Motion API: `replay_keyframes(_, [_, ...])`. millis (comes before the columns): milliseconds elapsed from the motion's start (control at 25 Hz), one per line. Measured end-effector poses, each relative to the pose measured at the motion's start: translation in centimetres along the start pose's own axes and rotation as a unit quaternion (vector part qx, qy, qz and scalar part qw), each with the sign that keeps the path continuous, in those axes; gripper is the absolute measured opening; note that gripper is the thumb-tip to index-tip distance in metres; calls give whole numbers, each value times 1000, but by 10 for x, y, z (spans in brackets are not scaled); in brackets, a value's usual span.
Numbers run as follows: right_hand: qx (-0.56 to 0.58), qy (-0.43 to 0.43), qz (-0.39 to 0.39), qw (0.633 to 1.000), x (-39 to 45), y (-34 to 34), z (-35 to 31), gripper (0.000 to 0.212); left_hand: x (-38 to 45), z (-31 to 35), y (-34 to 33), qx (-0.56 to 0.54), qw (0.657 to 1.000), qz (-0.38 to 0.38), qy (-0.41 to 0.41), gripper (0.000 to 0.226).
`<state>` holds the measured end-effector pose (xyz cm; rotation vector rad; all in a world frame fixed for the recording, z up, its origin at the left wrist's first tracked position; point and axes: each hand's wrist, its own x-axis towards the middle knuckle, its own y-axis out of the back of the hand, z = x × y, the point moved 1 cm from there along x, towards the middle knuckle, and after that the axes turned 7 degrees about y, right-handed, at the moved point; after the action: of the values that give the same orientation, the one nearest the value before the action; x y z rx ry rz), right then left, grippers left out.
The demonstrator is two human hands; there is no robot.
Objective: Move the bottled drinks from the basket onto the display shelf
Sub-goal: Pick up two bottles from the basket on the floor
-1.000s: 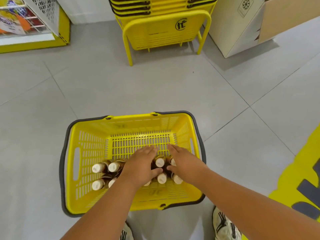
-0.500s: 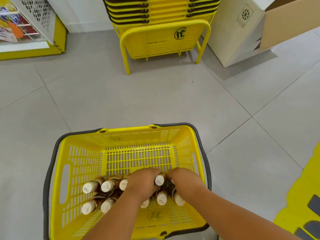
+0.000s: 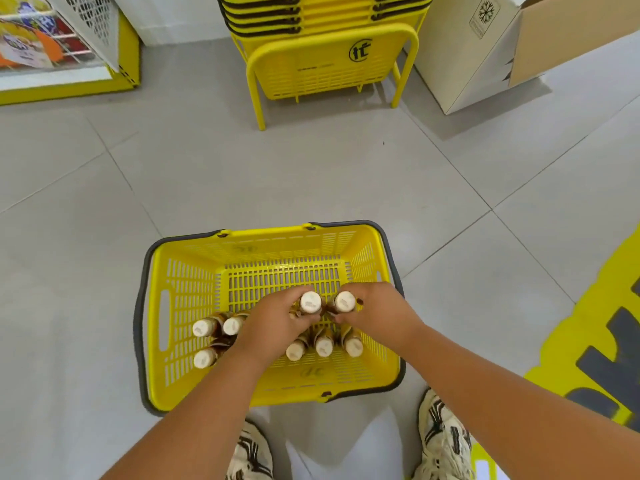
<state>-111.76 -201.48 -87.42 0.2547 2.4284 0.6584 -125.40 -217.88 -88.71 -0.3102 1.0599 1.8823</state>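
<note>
A yellow plastic basket (image 3: 187, 306) with grey handles stands on the floor in front of my feet. Several brown bottled drinks with cream caps stand in its near half, three at the left (image 3: 202, 329) and three at the right (image 3: 323, 345). My left hand (image 3: 273, 327) is closed around one bottle (image 3: 310, 302), raised above the others. My right hand (image 3: 377, 315) grips a second raised bottle (image 3: 344, 301) right beside it. The two caps sit side by side. The display shelf (image 3: 52, 46) with colourful goods shows at the top left.
A stack of yellow baskets on a yellow stand (image 3: 325, 53) is straight ahead. A cardboard box (image 3: 491, 46) stands at the top right. A yellow floor marking (image 3: 588, 358) runs along the right. My two shoes (image 3: 443, 438) are just behind the basket.
Both hands closed on one bottle each and lifted them above the rest. The view tilted up, so the basket sits higher in frame and my shoes show.
</note>
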Motion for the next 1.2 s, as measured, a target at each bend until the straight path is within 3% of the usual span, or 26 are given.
replay_keyframes(240, [78,30,75,994,-76,78,-108,30,-95,95,90,-57,996,68,-14,36])
replay_keyframes(560, [146,116,136,973,-210,235,-318,46,-249,261,263,-176,977,107,-55,33])
replay_keyframes(800, [170,182,179,952,-298,327,-450,36,-354,366,373,-237,953,148,-113,30])
replay_keyframes(1080, [125,251,274,920,-369,394,-569,27,-453,430,485,-277,919,193,-204,26])
replay_keyframes(1200, [123,281,264,914,-390,413,-607,21,-487,444,523,-270,909,230,-218,25])
